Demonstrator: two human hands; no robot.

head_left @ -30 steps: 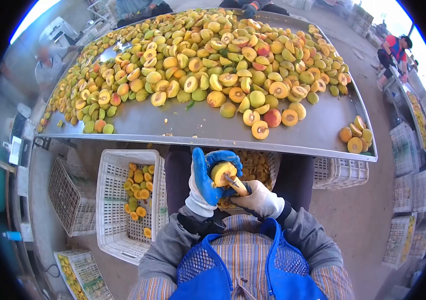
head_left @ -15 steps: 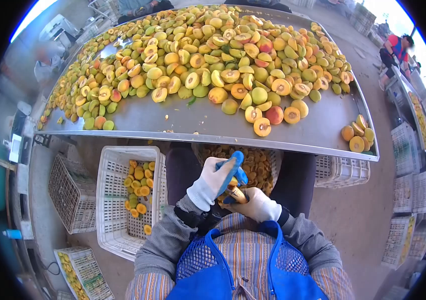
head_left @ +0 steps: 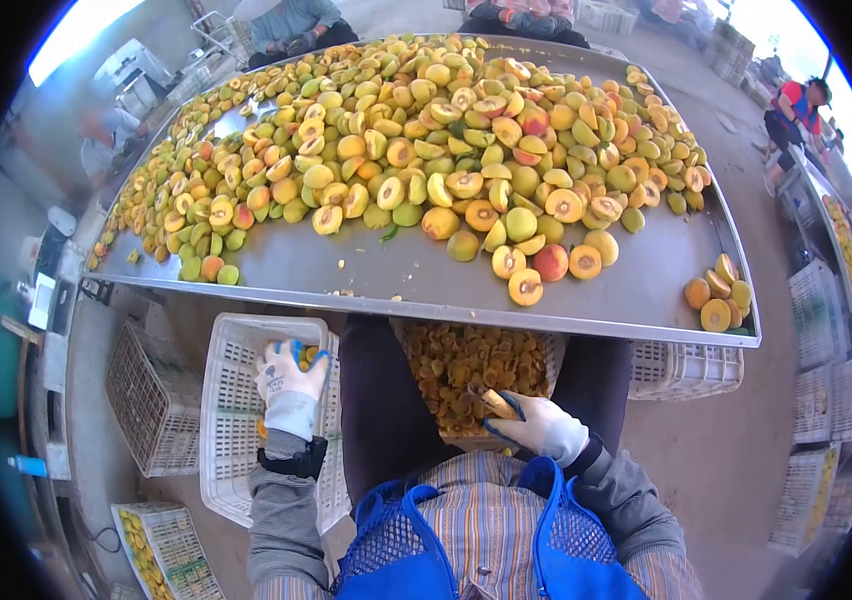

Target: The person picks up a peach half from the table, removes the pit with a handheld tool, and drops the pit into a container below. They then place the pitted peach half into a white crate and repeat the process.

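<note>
With fruit [head_left: 521,223] heaped on the counter [head_left: 426,288] at 12 o'clock, the left hand [head_left: 291,375] reaches into the crate [head_left: 264,322] at 10 o'clock, finger state indeterminable, while the right hand [head_left: 543,427] grips the tool [head_left: 498,404], apparently angled to clear the body.

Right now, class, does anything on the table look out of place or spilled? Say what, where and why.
Pale scraps lie on the table's bare front strip and a leaf by the heap's edge, like stray litter. A few fruit pieces sit apart at the near right corner, perhaps set aside.
</note>
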